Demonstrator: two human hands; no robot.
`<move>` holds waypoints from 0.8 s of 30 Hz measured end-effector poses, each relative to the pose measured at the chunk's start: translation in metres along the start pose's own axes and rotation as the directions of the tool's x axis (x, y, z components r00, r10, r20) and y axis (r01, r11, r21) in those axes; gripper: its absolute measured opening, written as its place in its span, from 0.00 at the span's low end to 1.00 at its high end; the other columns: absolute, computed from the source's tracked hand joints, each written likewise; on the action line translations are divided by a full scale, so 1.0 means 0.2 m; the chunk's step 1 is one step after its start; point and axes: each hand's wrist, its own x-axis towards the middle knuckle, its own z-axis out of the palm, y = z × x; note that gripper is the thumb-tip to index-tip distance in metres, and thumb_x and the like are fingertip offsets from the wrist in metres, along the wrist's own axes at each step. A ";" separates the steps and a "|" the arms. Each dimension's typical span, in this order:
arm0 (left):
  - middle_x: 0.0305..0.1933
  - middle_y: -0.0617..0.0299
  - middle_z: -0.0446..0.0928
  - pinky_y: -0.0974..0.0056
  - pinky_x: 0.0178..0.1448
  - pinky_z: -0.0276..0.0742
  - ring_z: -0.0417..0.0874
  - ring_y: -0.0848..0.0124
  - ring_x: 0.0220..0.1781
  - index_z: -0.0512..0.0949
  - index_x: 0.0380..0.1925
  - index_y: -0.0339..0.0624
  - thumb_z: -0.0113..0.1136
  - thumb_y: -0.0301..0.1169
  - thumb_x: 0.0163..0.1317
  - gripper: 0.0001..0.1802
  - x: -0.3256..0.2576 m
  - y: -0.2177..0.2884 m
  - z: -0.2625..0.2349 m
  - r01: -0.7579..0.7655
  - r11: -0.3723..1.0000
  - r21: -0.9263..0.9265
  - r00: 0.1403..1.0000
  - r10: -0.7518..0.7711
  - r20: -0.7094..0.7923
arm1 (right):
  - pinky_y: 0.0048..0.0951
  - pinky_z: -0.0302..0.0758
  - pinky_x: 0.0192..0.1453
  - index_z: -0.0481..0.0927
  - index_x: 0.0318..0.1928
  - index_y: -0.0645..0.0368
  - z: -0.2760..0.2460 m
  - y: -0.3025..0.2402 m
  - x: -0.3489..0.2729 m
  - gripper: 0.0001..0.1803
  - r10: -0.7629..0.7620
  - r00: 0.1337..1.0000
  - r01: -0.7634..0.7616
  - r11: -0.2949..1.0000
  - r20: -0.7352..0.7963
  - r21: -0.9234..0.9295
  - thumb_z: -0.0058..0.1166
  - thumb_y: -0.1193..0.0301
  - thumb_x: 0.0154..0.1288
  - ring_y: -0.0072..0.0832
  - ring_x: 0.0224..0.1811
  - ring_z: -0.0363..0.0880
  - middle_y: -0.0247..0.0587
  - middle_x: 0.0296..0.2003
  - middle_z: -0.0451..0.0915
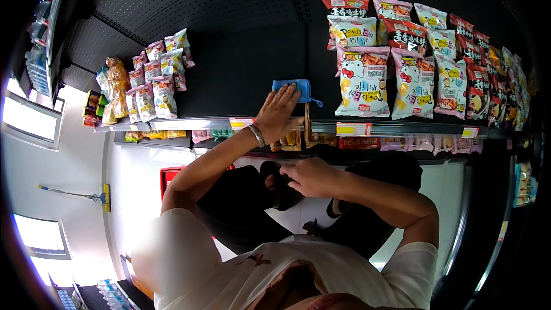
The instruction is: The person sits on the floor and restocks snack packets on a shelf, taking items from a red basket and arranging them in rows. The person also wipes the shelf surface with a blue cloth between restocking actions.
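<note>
A small blue cloth pad [304,90] with a thin loop lies on the bare part of the black shelf [247,69]. My left hand [279,109] reaches over the shelf's front edge and presses flat on the pad, fingers stretched across it. A bracelet circles that wrist. Lower down, in front of the shelf and above my knees, my right hand [310,176] hangs with its fingers curled in. I see nothing in it. Snack bags [363,80] stand in rows to the right of the pad.
More snack bags [164,95] stand on the shelf's left part, beside brown packages [117,86]. Price tags [353,129] line the front edge. Packed goods [359,142] fill a lower shelf. Behind my left arm is a red basket [167,177]. A mop [105,197] shows at far left.
</note>
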 end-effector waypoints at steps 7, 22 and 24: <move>0.81 0.49 0.42 0.45 0.82 0.35 0.39 0.53 0.83 0.49 0.77 0.46 0.36 0.60 0.72 0.42 0.15 0.01 0.04 -0.020 0.998 0.058 0.994 0.026 -0.106 | 0.41 0.81 0.44 0.76 0.49 0.65 -0.02 -0.05 -0.02 0.17 -0.118 0.986 0.132 0.985 0.118 -0.114 0.58 0.67 0.65 0.44 0.42 0.84 0.51 0.41 0.82; 0.80 0.52 0.49 0.43 0.80 0.44 0.46 0.53 0.82 0.59 0.74 0.52 0.41 0.55 0.72 0.35 1.02 -0.35 0.02 0.203 0.979 0.032 0.952 -0.190 -0.241 | 0.38 0.82 0.38 0.74 0.54 0.71 -0.02 -0.02 -0.01 0.21 -0.221 0.973 0.229 0.965 0.073 -0.127 0.57 0.70 0.64 0.44 0.34 0.85 0.55 0.39 0.81; 0.80 0.52 0.49 0.43 0.81 0.43 0.46 0.53 0.82 0.59 0.74 0.52 0.41 0.55 0.72 0.35 1.08 -0.38 0.03 0.223 0.975 0.019 0.946 -0.211 -0.245 | 0.38 0.82 0.38 0.74 0.54 0.71 -0.01 -0.01 -0.01 0.21 -0.226 0.972 0.233 0.965 0.070 -0.117 0.57 0.70 0.64 0.44 0.34 0.85 0.55 0.39 0.81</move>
